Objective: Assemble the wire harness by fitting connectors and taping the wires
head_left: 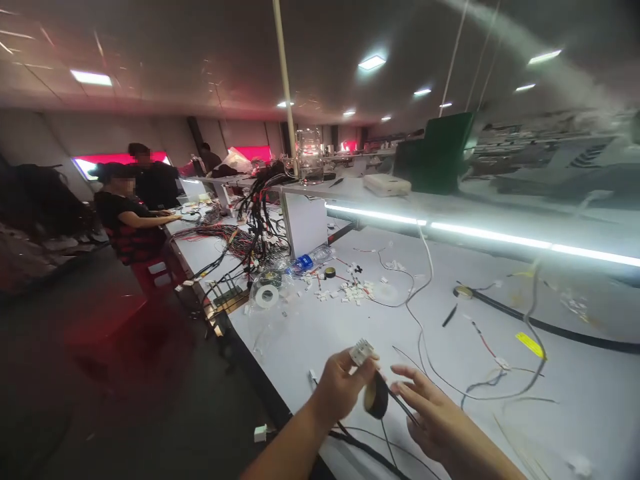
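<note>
Low in the middle of the head view, my left hand is closed, thumb and fingers pinching a white multi-pin connector. A roll of black tape hangs just beside its thumb, the pale inner ring showing. From near the roll, a thin black cable slants down toward my right hand. That hand's fingers are stretched out and apart, close to the roll; the cable passes by its fingers, and a firm grip on it does not show. Dark wires run below both hands over the table edge.
Small white connectors lie scattered beside a plastic bottle and a white ring. Another tape roll, a yellow label and loose wires lie to the right. Wire bundles cover the far-left table, where people stand.
</note>
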Tool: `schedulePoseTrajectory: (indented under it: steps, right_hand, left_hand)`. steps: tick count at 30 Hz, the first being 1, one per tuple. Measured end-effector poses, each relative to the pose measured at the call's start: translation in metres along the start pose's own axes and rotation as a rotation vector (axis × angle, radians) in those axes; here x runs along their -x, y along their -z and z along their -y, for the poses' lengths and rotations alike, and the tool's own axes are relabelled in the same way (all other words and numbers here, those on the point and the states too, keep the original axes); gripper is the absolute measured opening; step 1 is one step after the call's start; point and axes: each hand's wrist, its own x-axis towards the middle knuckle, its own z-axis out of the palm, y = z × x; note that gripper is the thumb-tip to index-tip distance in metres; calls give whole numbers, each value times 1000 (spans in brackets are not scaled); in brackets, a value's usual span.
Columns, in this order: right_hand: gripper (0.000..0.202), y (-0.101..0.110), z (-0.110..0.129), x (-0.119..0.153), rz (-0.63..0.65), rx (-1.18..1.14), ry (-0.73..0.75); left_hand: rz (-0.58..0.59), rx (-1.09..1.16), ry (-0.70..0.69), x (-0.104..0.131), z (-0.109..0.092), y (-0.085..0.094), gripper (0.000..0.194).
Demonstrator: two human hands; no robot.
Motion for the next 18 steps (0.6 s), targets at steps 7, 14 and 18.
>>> schedulePoseTrajectory:
  steps: [7, 14, 18]
  right_hand:
    - [20, -13, 14, 0, -54, 335, 531]
    - [25, 21, 11, 10, 196, -220, -169]
    - [46, 11, 20, 18, 87, 91, 278]
  left_hand:
    - [-136, 80, 2, -8, 9, -3, 27]
    - [75, 29, -162, -5, 4, -16, 31]
    - [-102, -163, -89, -11, -1, -12, 35]
